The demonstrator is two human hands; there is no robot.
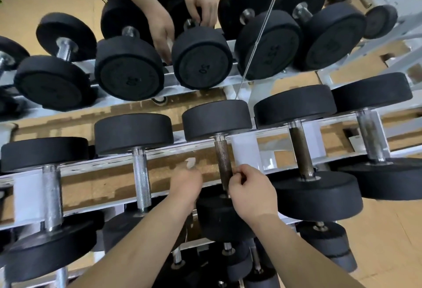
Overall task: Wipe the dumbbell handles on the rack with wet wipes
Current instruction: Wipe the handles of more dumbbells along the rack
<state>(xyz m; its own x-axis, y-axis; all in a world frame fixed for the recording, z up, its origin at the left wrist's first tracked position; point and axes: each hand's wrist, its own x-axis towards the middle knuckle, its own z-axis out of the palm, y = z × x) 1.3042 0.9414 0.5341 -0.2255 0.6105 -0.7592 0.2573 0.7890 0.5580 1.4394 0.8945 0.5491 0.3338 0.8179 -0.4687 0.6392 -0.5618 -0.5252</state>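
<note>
On the rack (102,161), the two left handles (141,178) are gleaming, seemingly done. Your left hand (186,183) is gripping a wet wipe (191,164), your right hand (250,190) is pinching the dull middle handle (223,162), and two darker handles (301,153) are likely awaiting wiping.

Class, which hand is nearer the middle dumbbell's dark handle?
Right. The right hand pinches the dark handle near its lower end; the left hand, holding a wipe, is apart to its left.
</note>
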